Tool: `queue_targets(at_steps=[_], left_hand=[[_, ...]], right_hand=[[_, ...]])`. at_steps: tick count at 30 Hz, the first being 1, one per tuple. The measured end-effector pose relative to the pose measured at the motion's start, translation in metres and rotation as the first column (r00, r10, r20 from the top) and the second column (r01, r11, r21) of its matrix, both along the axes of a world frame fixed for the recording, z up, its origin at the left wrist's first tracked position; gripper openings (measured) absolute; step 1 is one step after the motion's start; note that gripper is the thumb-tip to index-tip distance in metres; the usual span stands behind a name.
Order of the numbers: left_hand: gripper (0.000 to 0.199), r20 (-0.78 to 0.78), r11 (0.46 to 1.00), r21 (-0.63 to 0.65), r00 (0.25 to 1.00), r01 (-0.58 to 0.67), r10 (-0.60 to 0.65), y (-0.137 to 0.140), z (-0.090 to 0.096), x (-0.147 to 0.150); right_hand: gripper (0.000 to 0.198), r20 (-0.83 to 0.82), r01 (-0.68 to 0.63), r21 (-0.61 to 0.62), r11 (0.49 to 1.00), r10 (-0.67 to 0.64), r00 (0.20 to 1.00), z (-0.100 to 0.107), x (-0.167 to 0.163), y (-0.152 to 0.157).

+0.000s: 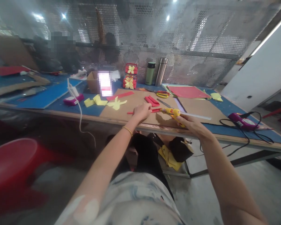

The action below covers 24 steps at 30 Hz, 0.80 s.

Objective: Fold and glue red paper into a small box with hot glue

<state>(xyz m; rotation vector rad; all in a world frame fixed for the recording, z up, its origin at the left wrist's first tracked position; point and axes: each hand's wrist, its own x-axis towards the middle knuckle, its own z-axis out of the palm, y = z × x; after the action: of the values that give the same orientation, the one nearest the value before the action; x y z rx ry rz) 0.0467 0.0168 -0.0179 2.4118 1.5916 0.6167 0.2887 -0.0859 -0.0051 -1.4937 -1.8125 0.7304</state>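
My right hand [189, 123] is wrapped round a yellow hot glue gun [172, 112], with a long pale glue stick [198, 116] coming out of its back. The gun's nozzle points left, onto or just above a narrow red paper strip [156, 110]. My left hand [142, 111] has its fingers closed on that strip, pressing it near the cardboard sheet [121, 115]. Just beyond lies a folded red paper piece [151, 100]. A yellow paper bow shape [117, 103] rests left of my left hand.
Scissors [162, 93] and a thin blade-like tool [163, 103] lie behind. Red boxes with yellow bows [130, 76], a green flask [150, 73] and a steel flask [162, 72] stand at the back. Purple power blocks [242, 121] with cords sit at both sides. A red stool [16, 162] stands left.
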Motion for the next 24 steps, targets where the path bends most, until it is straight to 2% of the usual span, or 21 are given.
queue_targets(at_steps=[6,13,24], left_hand=[[0.011,0.007,0.998,0.008,0.998,-0.055,0.055,-0.012,0.005,0.006],[0.013,-0.002,0.998,0.021,0.999,-0.054,0.054,-0.010,0.002,0.006],[0.015,-0.009,0.998,0.040,0.999,-0.038,0.038,-0.010,0.001,0.006]], right_hand=[[0.075,0.043,-0.034,0.029,0.999,0.033,0.999,0.001,-0.004,0.005],[0.068,0.054,-0.070,0.039,0.997,0.068,0.996,0.004,-0.006,0.008],[0.060,0.058,0.002,0.072,0.997,-0.006,0.998,-0.004,0.003,0.014]])
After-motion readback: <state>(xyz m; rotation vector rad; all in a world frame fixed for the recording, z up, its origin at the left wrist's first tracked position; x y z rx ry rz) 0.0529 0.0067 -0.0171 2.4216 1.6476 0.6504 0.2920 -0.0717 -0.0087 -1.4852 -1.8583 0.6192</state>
